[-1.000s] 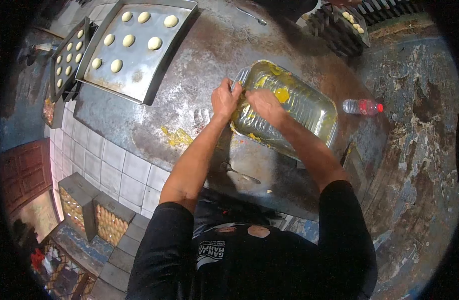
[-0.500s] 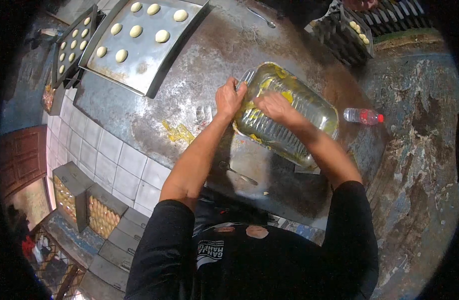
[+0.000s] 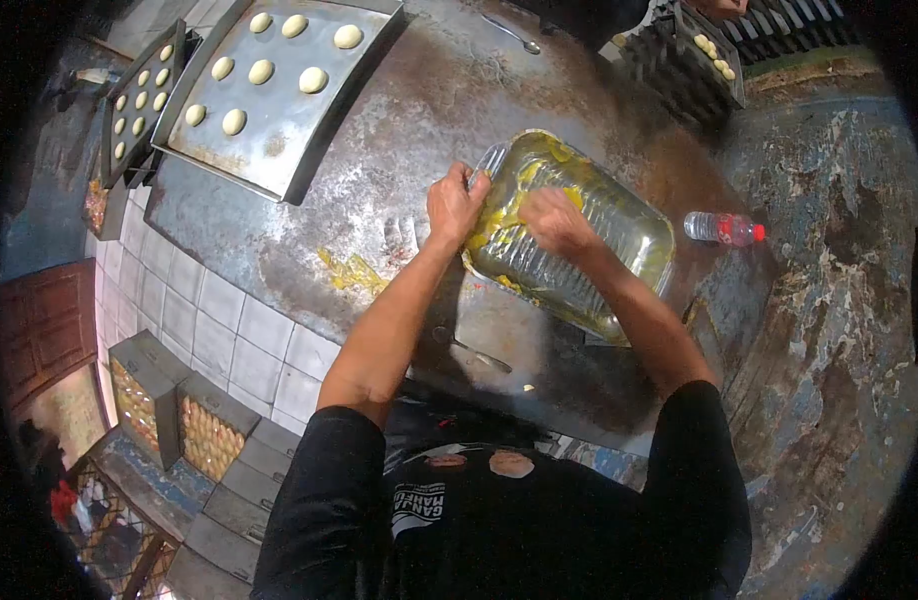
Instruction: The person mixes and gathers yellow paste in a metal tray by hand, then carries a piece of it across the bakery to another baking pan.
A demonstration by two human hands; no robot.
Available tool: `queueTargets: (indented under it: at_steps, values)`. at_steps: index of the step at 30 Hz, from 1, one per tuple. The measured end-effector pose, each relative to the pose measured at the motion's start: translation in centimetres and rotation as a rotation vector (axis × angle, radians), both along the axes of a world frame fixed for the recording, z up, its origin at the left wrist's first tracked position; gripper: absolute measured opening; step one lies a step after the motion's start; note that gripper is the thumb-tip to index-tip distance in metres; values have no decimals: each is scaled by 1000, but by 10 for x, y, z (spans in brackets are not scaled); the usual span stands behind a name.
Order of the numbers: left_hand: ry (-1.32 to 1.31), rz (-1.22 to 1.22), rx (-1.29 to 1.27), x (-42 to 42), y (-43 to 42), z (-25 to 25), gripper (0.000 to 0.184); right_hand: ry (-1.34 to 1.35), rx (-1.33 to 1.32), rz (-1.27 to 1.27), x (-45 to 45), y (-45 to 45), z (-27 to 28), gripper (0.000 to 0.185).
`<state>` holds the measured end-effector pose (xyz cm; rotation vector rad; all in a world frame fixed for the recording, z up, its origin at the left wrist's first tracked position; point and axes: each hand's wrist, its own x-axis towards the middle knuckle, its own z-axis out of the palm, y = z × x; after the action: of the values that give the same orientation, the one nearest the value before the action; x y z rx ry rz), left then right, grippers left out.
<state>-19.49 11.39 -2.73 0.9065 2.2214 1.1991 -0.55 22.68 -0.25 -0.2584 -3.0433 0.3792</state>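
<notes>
A clear ribbed plastic tub (image 3: 619,235) lies tilted on the worn table, its walls smeared with yellow paste (image 3: 504,210). My left hand (image 3: 454,205) is closed on the tub's left end, by its rim. Inside the tub, my right hand (image 3: 559,222) is closed against the smeared part near that end. What its fingers hold, if anything, is hidden. More yellow paste (image 3: 349,270) is spread on the table left of my left forearm. A metal spoon (image 3: 481,356) lies on the table between my forearms.
A metal tray (image 3: 279,150) with several pale dough balls stands at the upper left, beside a second tray (image 3: 144,95). A water bottle (image 3: 721,229) lies right of the tub. Another spoon (image 3: 512,34) lies at the back. Filled metal boxes (image 3: 214,430) stand lower left.
My right hand has shifted slightly right and down inside the tub, and the yellow smear beside it looks wider. My left hand keeps its grip. The view has moved slightly.
</notes>
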Motion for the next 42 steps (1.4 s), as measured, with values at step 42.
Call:
queueTargets:
  at_steps: [42]
  values:
    - [47,-6,-20,1,1,-1,40,262,-41,176,-15,-2,-1,15]
